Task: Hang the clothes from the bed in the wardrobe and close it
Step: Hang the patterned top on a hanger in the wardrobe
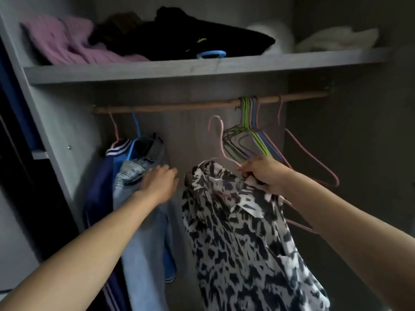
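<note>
A black-and-white patterned blouse (242,232) hangs on a pink hanger (219,140) whose hook is below the wooden rail (179,106), not on it. My right hand (262,173) grips the blouse's shoulder and the hanger. Stretched out with straight fingers, my left hand (160,181) touches the light denim garment (139,221), which hangs on a blue hanger (135,129). A navy striped jacket (101,191) hangs at the far left of the rail.
Several empty green, blue and pink hangers (251,135) cluster on the rail's right part. The shelf (157,69) above holds a purple knit (65,41), a black garment (193,39) and white items. The wardrobe's side panel (38,113) stands at the left.
</note>
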A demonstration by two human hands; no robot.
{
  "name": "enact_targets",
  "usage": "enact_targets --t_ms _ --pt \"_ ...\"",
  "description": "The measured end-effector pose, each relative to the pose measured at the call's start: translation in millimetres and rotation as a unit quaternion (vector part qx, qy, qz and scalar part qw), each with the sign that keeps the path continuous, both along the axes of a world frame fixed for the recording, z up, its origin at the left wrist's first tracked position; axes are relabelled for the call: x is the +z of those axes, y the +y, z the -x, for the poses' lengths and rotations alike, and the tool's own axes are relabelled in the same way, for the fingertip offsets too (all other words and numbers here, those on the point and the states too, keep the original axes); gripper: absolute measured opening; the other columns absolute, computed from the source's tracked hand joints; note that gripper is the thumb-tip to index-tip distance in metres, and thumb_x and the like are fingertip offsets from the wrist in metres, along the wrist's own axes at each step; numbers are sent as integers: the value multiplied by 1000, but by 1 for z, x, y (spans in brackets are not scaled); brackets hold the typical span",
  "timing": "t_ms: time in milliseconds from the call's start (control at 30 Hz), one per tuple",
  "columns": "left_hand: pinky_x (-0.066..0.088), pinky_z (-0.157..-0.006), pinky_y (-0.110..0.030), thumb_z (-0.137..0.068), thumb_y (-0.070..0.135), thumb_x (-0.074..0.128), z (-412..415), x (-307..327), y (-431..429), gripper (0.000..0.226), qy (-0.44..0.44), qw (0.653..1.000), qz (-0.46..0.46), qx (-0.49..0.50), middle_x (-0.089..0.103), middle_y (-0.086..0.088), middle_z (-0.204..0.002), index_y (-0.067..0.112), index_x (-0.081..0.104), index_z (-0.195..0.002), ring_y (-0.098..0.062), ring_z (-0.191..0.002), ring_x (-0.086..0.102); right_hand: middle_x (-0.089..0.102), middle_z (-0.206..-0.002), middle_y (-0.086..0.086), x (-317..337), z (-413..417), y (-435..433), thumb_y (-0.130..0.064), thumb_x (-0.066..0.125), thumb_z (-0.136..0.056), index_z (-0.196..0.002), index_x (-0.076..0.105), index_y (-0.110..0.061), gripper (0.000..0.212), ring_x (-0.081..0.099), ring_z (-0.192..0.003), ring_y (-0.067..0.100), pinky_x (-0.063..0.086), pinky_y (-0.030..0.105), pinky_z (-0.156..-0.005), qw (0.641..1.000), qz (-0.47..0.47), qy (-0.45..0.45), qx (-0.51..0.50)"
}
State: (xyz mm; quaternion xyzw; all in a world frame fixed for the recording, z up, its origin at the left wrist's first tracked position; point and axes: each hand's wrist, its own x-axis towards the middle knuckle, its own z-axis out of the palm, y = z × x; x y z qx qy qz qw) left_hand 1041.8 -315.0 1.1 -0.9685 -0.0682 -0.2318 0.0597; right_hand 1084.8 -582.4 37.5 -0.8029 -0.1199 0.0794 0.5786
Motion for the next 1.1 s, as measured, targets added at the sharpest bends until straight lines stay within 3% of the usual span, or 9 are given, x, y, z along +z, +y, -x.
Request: enact_targets --t_ms 67,200,367,500,600,667,833,1000,1100 --pt "35 -92 -38 -96 31 42 8 9 14 27 -7 995 -95 15 58 -8 -113 16 59 -109 -29 -111 51 55 -58 10 15 -7 29 -8 65 -86 -57 64 -10 29 48 -47 20 42 30 -55 1000 -22 10 -1" --pt "42 -74 -39 -77 23 67 32 23 53 17 -38 982 -185 32 65 -8 -86 14 70 -91 -28 -85 58 53 -46 1 57 -20 87 -16 65 -89 -60 60 -10 30 43 -36 10 31 16 -33 998 -1 -58 -3" --pt "47 -65 -36 -62 20 76 52 26 88 26 -58 982 -178 38 62 -7 -76 13 71 -87 -29 -78 60 56 -67 5 93 -40 153 -16 62 -94 -86 65 -3 16 50 -56 12 42 18 -55 995 -22 -92 9" --pt "46 -67 -39 -71 18 71 58 28 94 20 -49 989 -142 8 61 -11 -85 10 67 -89 -32 -87 58 58 -78 5 79 -52 196 -17 58 -93 -74 57 -14 19 54 -67 17 47 32 -73 996 -32 -84 14" --pt "43 -75 -41 -84 18 57 58 27 93 17 -60 991 -120 -11 58 -12 -97 8 63 -97 -32 -98 52 64 -89 18 51 -54 218 -18 57 -93 -97 64 -1 19 59 -73 26 52 37 -66 996 -63 -56 11" --pt "42 -77 -41 -89 19 52 57 26 91 18 -71 991 -111 -19 57 -12 -100 8 62 -98 -32 -100 51 62 -77 15 33 -48 225 -15 53 -96 -94 62 -2 16 56 -61 23 46 29 -52 997 -62 -29 20" --pt "46 -75 -42 -88 17 52 53 27 87 18 -106 990 -83 -40 59 -11 -95 7 64 -95 -32 -92 54 60 -73 8 15 -42 222 -4 47 -96 -84 58 -12 18 56 -59 18 50 26 -50 996 -82 -16 43" --pt "49 -69 -43 -84 25 40 55 29 67 31 -133 987 -72 -49 60 -10 -84 7 66 -85 -33 -81 57 69 -90 13 7 -42 178 -13 56 -89 -80 66 -15 14 64 -86 28 56 44 -73 993 1 -112 21" --pt "50 -65 -43 -85 27 38 56 37 37 34 -158 982 -72 -74 60 -10 -82 8 65 -83 -33 -79 58 71 -89 5 3 -32 132 -22 62 -86 -86 72 -19 11 68 -92 27 56 42 -80 982 83 -171 -12"
